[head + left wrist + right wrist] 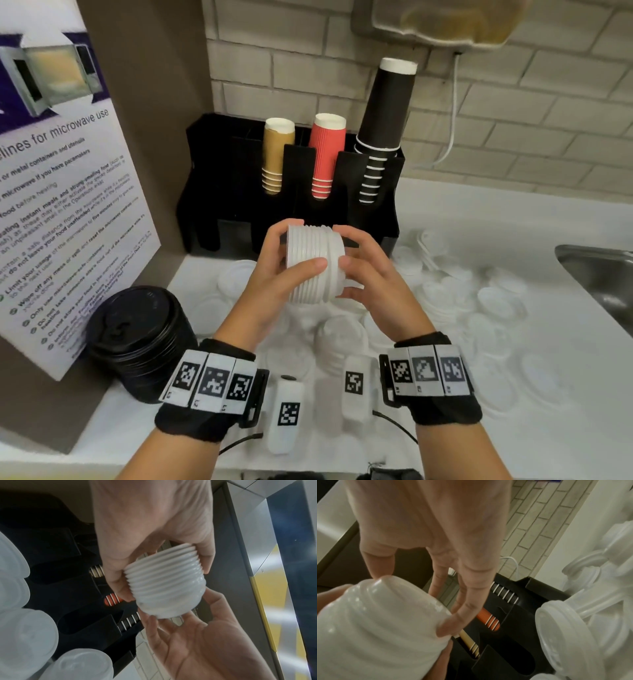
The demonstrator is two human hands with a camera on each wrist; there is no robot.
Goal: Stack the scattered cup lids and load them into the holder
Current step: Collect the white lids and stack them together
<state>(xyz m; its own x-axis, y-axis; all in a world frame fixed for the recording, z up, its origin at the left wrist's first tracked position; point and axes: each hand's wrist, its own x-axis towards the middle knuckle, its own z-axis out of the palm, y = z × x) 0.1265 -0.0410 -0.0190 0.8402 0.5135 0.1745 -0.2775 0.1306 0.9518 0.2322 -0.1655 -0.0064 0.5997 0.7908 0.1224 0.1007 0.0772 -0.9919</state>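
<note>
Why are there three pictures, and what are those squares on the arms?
No robot here: these are a person's two bare hands. The big picture comes from a camera on the head, looking down. The other two come from cameras on the wrists, near the black wristbands that carry the patterned squares. The left hand and right hand together hold a sideways stack of white plastic cup lids. Loose white lids lie scattered on the white counter. Behind stands a black plastic holder with tan paper cups, red paper cups and black paper cups. A pile of black lids sits at the left.
</note>
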